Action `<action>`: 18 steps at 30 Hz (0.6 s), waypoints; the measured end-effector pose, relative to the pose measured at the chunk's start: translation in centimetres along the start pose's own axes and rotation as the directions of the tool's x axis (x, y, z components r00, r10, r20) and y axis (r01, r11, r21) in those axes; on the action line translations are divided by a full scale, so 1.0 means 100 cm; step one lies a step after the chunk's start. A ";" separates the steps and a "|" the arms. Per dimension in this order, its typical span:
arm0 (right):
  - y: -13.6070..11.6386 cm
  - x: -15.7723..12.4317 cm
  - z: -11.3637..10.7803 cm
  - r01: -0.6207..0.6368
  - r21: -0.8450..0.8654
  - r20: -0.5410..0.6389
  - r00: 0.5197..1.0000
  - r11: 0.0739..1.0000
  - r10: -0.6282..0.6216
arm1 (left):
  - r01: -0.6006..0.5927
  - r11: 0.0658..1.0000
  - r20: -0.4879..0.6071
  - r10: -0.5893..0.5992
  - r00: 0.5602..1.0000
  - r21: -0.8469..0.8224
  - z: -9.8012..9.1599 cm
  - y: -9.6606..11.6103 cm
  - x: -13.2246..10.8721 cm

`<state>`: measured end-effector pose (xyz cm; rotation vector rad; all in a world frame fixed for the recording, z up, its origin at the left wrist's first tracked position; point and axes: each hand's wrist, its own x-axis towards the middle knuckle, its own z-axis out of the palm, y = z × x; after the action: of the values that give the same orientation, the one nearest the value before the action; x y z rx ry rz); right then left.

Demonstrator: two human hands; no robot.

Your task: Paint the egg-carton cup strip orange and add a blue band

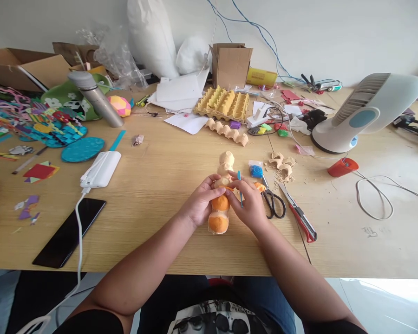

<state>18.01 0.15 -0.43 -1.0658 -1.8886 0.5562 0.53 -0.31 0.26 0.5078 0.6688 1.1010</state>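
Note:
A strip of egg carton bumps (226,160) lies lengthwise in front of me; the two nearest bumps are coated in orange modelling clay (218,222), the far ones bare. My left hand (202,199) is closed around the strip's left side, thumb on its top. From the right, my right hand (249,204) pinches at a thin orange clay piece (227,188) on the middle bump. A blue modelling tool (239,176) is tucked between that hand's fingers. Beside it lie black-handled scissors (274,204), more orange clay (259,186) and a blue clay packet (256,170).
A red utility knife (303,215) and torn carton scraps (284,163) lie right. Farther back are a yellow egg tray (223,103), a carton strip (226,131) and a white fan (362,111). Left are a phone (69,232), a power bank (101,169) and a steel bottle (97,99).

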 end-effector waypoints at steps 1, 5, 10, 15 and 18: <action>0.000 0.000 0.000 -0.005 0.010 0.003 1.000 1.000 0.004 | -0.006 1.000 -0.010 0.006 1.000 0.010 0.000 0.000 0.000; -0.003 -0.001 -0.002 -0.040 0.121 -0.065 0.997 0.992 0.048 | -0.034 0.999 -0.056 0.034 0.998 0.013 -0.001 -0.001 0.001; -0.003 0.001 -0.003 -0.193 0.335 -0.214 0.938 0.922 0.274 | -0.062 0.992 -0.060 0.069 0.996 0.109 -0.003 0.001 0.000; -0.005 0.002 0.002 -0.336 0.479 0.005 0.925 0.811 0.380 | -0.074 0.995 -0.059 0.078 0.995 0.065 -0.001 0.001 0.000; -0.008 0.001 0.006 -0.398 0.585 0.111 0.902 0.707 0.417 | -0.091 0.994 -0.031 0.093 0.995 0.055 0.000 0.000 0.000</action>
<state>17.11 -0.15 -0.08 -1.0401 -1.2828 1.2918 0.52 -0.28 0.27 0.5723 0.7112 1.1825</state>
